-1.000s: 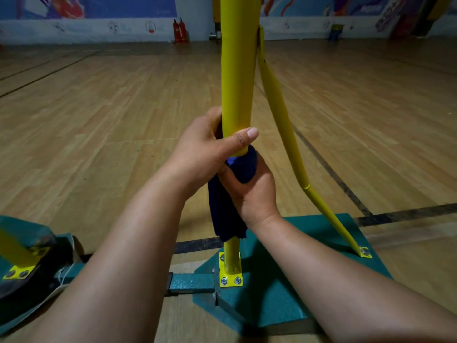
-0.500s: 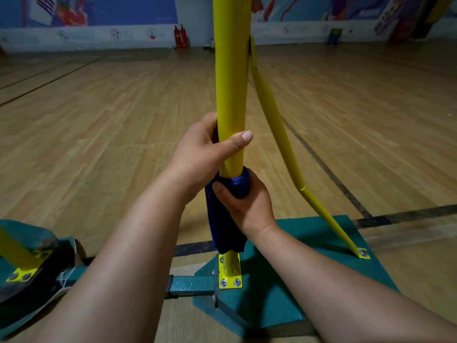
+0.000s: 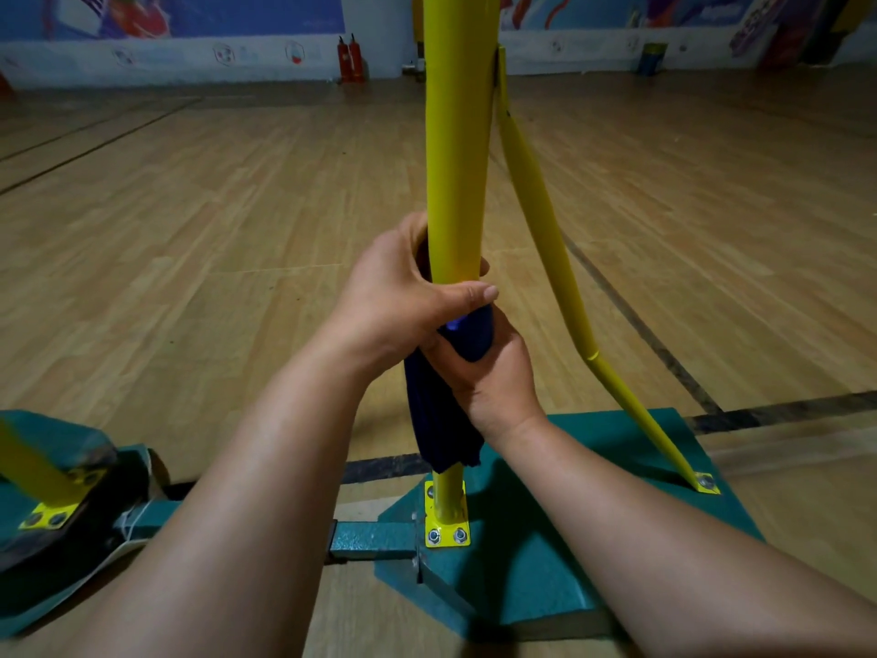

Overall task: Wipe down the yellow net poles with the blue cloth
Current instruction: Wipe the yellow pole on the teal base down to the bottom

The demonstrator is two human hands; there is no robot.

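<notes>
An upright yellow net pole [image 3: 456, 149] rises from a green base [image 3: 560, 553] in the middle of the view. My left hand [image 3: 403, 296] grips the pole, thumb across its front. Directly below it my right hand [image 3: 493, 377] holds the blue cloth [image 3: 443, 415] wrapped round the pole, and the cloth's loose end hangs down toward the yellow foot plate [image 3: 447, 524]. A slanted yellow brace [image 3: 550, 258] runs from the pole down to the base's right corner.
A second green base with a yellow pole stub [image 3: 33, 463] lies at the lower left, joined by a green bar [image 3: 370, 539]. Wooden gym floor [image 3: 190, 230] with dark court lines spreads all around. Two red fire extinguishers [image 3: 349, 59] stand by the far wall.
Both hands slid down the pole with the cloth half a second ago; now they sit slightly higher again, left hand closed right above the right hand.
</notes>
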